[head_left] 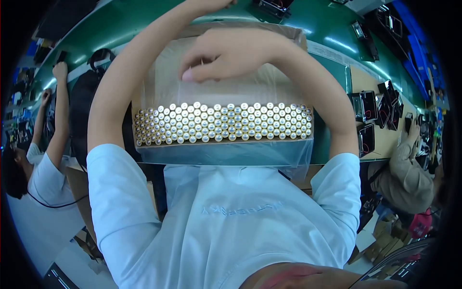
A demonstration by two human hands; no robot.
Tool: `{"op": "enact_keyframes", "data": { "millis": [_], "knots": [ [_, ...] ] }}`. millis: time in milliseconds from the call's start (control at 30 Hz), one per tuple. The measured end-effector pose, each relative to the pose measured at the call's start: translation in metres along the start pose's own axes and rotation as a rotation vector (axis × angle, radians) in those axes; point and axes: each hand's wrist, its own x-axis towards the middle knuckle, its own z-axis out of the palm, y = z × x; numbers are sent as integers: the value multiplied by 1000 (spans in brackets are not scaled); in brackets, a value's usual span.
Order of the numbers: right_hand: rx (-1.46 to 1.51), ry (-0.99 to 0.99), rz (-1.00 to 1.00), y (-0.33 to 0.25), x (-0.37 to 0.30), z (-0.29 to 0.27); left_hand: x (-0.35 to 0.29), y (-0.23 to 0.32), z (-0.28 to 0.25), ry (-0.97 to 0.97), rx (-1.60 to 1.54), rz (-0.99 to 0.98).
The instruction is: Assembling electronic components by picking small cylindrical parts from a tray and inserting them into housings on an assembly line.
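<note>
In front of my body stands a box (223,150) lined with clear plastic film. Its near part is packed with several rows of small cylinders (224,124) with shiny round metal ends, like battery cells. Above the bare far part of the box hovers my right hand (224,54), slightly blurred. Its fingers are curled, with a gap to the thumb and no clear object between them. My left arm reaches past the box's far left side. At the top edge, my left hand (211,5) is mostly cut off, so whatever it holds is hidden.
A green workbench (332,41) runs beyond the box. Black-framed devices with red wires (368,106) sit on a cardboard sheet (361,77) at right. A black bag-like object (82,111) is at left. Co-workers sit on both sides, one in a white sleeve (50,176), another in brown (406,178).
</note>
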Motion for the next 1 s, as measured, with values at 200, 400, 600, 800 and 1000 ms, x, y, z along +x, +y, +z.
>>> {"op": "enact_keyframes", "data": {
  "millis": [200,400,600,800,1000],
  "knots": [
    [112,-359,-32,27,48,35,-20,-12,-6,82,127,174],
    [435,-371,103,23,52,42,-42,25,-25,54,76,41],
    [515,-338,221,22,58,48,-43,20,-27,64,33,-44],
    [368,-348,155,14,58,48,-45,24,-25,62,54,-80],
    [362,-292,223,15,61,51,-49,25,-20,132,125,85]
  ]
}}
